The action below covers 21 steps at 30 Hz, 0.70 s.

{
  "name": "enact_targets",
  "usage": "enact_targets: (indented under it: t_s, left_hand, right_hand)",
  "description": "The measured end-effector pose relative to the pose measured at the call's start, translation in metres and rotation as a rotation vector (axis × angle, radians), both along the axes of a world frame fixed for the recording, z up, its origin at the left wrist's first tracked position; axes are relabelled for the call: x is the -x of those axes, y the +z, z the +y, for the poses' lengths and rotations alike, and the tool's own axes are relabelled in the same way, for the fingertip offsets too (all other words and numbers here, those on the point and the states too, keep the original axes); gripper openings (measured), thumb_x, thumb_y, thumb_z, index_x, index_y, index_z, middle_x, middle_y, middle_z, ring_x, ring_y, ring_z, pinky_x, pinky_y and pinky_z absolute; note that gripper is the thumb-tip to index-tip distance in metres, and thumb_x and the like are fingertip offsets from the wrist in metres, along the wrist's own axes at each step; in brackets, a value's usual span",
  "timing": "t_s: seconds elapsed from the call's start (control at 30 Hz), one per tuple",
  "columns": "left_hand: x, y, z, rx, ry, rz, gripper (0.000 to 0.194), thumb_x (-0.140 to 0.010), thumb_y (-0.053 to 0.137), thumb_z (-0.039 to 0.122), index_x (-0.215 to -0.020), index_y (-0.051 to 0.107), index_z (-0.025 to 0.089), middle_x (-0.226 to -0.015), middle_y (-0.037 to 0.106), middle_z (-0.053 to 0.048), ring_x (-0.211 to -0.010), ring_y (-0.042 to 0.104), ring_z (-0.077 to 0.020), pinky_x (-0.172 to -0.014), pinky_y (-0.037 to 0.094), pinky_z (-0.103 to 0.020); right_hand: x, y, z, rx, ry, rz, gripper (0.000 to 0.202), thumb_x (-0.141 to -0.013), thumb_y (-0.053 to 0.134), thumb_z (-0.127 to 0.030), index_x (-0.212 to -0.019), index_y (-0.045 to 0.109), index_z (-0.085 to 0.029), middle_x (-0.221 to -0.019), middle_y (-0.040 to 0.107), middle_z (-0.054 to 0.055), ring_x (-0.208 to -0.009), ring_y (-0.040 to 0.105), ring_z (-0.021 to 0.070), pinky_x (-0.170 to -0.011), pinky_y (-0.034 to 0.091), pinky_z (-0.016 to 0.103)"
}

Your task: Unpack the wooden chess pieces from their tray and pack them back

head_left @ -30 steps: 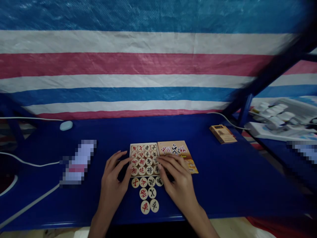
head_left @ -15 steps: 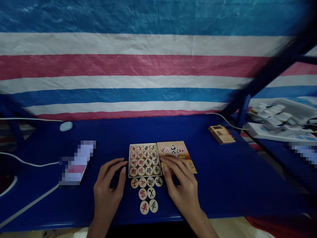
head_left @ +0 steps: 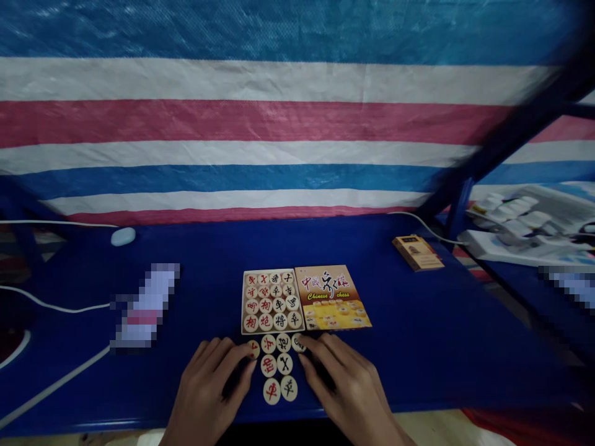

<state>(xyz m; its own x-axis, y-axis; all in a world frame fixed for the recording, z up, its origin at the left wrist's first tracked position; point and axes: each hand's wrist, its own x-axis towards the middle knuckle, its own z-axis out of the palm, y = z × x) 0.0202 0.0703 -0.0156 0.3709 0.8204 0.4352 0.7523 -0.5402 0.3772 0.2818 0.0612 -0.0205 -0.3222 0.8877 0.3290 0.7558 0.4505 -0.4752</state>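
At the near edge of the worktop [head_left: 441,347] the left hand [head_left: 209,378] and right hand [head_left: 346,378] face each other, thumbs and forefingers parted with a modest gap; the left forefinger meets the red-marked end piece [head_left: 255,347] and the right one meets the black-marked end piece [head_left: 295,345]; neither piece appears lifted, and whether the thumbs touch them cannot be told; between the hands lie a nearest pair [head_left: 281,390], one red and one black, then a second pair [head_left: 276,364], then a row of four whose ends the fingers touch; so eight loose pieces lie outside the box, flat and marked side up; just beyond the row stands the open box [head_left: 274,333], holding sixteen pieces [head_left: 265,305] in four rows of four, red-marked on the left half, black-marked on the right; that layer looks full, and whether anything lies beneath it is hidden; beside the box, on its right, lies a printed cover [head_left: 333,296] reading "Chinese chess", all of it in sight; farther off on the right rests a small carton [head_left: 418,253], its contents not visible; behind everything hangs a striped sheet [head_left: 279,121]
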Motion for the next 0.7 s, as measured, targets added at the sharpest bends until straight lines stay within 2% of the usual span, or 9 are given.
enact_targets:
  t_s: [0.1,0.17,0.23,0.3,0.37,0.47,0.57,0.7]
  left_hand:
    - [0.004,0.0,-0.001,0.057,-0.03,-0.001,0.013,-0.095,0.059,0.018,-0.106,0.062,0.025,-0.087,0.07,0.001,-0.074,0.066,-0.016,-0.074,0.052,-0.035]
    - [0.007,-0.002,0.0,0.083,-0.028,0.009,0.02,-0.094,0.062,0.021,-0.113,0.062,0.026,-0.082,0.068,0.002,-0.072,0.066,-0.0164,-0.075,0.053,-0.036]
    - [0.009,-0.005,0.0,0.09,-0.014,0.015,0.029,-0.093,0.063,0.022,-0.122,0.06,0.026,-0.078,0.066,0.003,-0.072,0.066,-0.0171,-0.08,0.055,-0.039]
    - [0.01,-0.007,0.001,0.09,-0.014,0.009,0.031,-0.092,0.062,0.022,-0.123,0.061,0.027,-0.079,0.066,0.002,-0.073,0.067,-0.0173,-0.08,0.056,-0.04]
    - [0.01,-0.006,0.001,0.092,-0.025,-0.011,0.026,-0.092,0.062,0.021,-0.118,0.063,0.027,-0.085,0.068,0.001,-0.075,0.068,-0.017,-0.077,0.057,-0.037]
    - [0.009,-0.003,-0.001,0.062,-0.009,-0.071,0.023,-0.092,0.065,0.022,-0.115,0.065,0.026,-0.1,0.071,-0.003,-0.088,0.071,-0.0183,-0.079,0.06,-0.035]
    - [0.007,0.001,-0.002,0.006,0.031,-0.148,0.03,-0.091,0.066,0.022,-0.121,0.065,0.026,-0.112,0.072,-0.006,-0.1,0.072,-0.0203,-0.086,0.062,-0.035]
    - [-0.007,0.007,0.004,-0.001,-0.004,-0.218,0.041,-0.092,0.064,0.016,-0.132,0.061,0.026,-0.119,0.072,-0.008,-0.102,0.073,-0.02,-0.086,0.063,-0.032]
  right_hand:
    - [-0.004,0.0,0.0,0.041,0.027,0.064,0.018,-0.099,0.056,-0.023,-0.116,0.06,-0.023,-0.091,0.065,0.004,-0.08,0.067,0.0175,-0.069,0.057,0.031]
    - [-0.007,0.001,0.0,0.064,0.041,0.089,0.017,-0.097,0.058,-0.025,-0.114,0.06,-0.022,-0.087,0.064,0.003,-0.077,0.067,0.0169,-0.066,0.056,0.029]
    - [-0.008,0.002,0.0,0.068,0.04,0.088,0.026,-0.096,0.059,-0.026,-0.122,0.058,-0.021,-0.086,0.064,0.003,-0.075,0.067,0.0167,-0.064,0.057,0.029]
    - [-0.008,0.002,0.001,0.06,0.045,0.067,0.036,-0.097,0.058,-0.024,-0.132,0.055,-0.022,-0.089,0.065,0.004,-0.079,0.068,0.0173,-0.067,0.058,0.03]
    - [-0.009,0.001,0.001,0.05,0.06,0.052,0.038,-0.097,0.056,-0.022,-0.135,0.055,-0.023,-0.095,0.066,0.005,-0.085,0.069,0.0182,-0.071,0.059,0.031]
    - [-0.009,0.001,0.0,0.035,0.048,0.088,0.029,-0.097,0.058,-0.024,-0.126,0.06,-0.024,-0.1,0.066,0.006,-0.086,0.07,0.0179,-0.071,0.06,0.03]
    - [-0.005,0.006,0.001,0.008,0.003,0.159,0.025,-0.095,0.063,-0.026,-0.119,0.063,-0.024,-0.107,0.067,0.008,-0.086,0.071,0.0176,-0.071,0.062,0.029]
    - [0.012,0.016,0.012,-0.034,0.036,0.275,0.03,-0.093,0.065,-0.021,-0.122,0.061,-0.025,-0.115,0.069,0.007,-0.095,0.071,0.0184,-0.08,0.062,0.03]
